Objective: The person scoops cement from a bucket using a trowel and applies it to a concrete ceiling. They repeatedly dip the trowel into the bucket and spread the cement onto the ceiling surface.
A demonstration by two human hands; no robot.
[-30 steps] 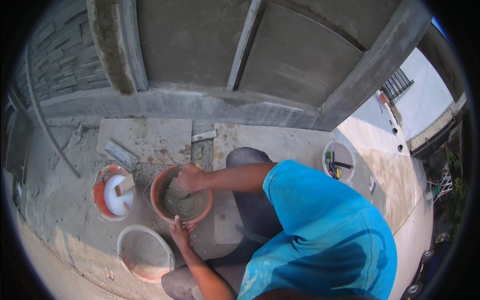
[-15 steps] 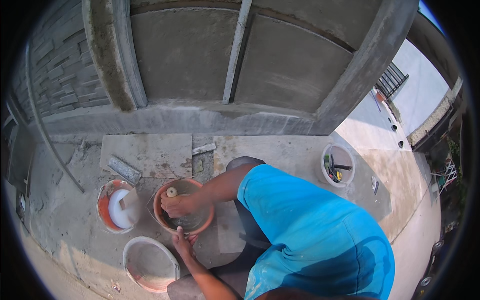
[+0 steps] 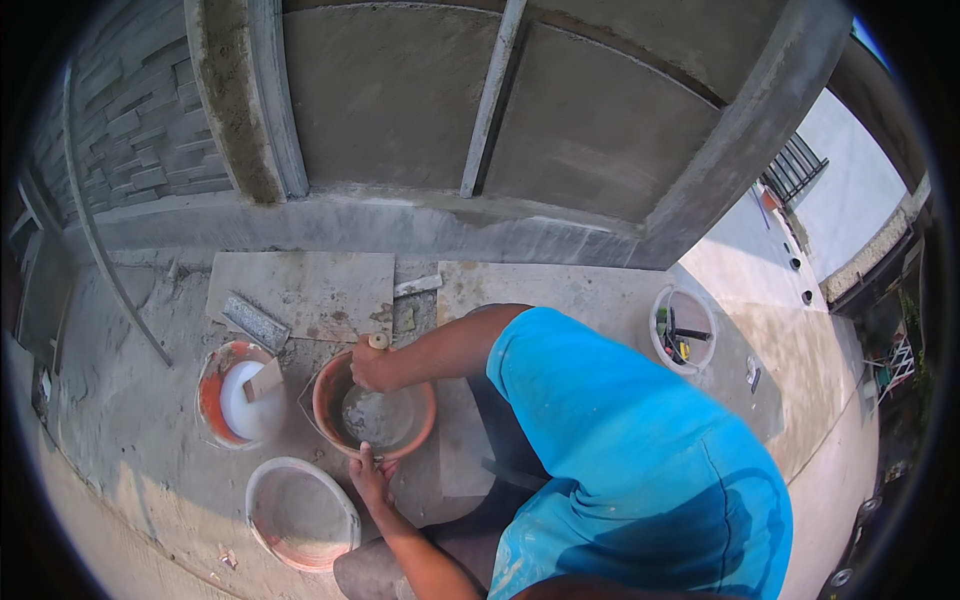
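Note:
My right hand [image 3: 371, 370] is closed round the pale, round-ended handle [image 3: 378, 341] of a tool, at the far rim of an orange bucket [image 3: 425, 428]. The tool's working end is hidden, so I cannot name its kind. Wet grey mix [image 3: 385, 415] lies in the bottom of this bucket. My left hand [image 3: 372, 478] grips the near rim, thumb on top and fingers below it outside. To the left stands a second orange bucket [image 3: 211, 392] with a white container [image 3: 240, 408] and a flat tan piece [image 3: 264, 380] in it.
A pale-rimmed basin [image 3: 262, 490] sits near my knee. A clear tub [image 3: 690, 364] of tools stands at the right. On the far side lie a board [image 3: 305, 285], a speckled grey block [image 3: 255, 320] and a small slab [image 3: 418, 286], before a plastered wall [image 3: 390, 110].
My right hand has moved from inside the bucket to its far rim, with the handle still in it. More of the grey mix shows. My left hand stays at the near rim.

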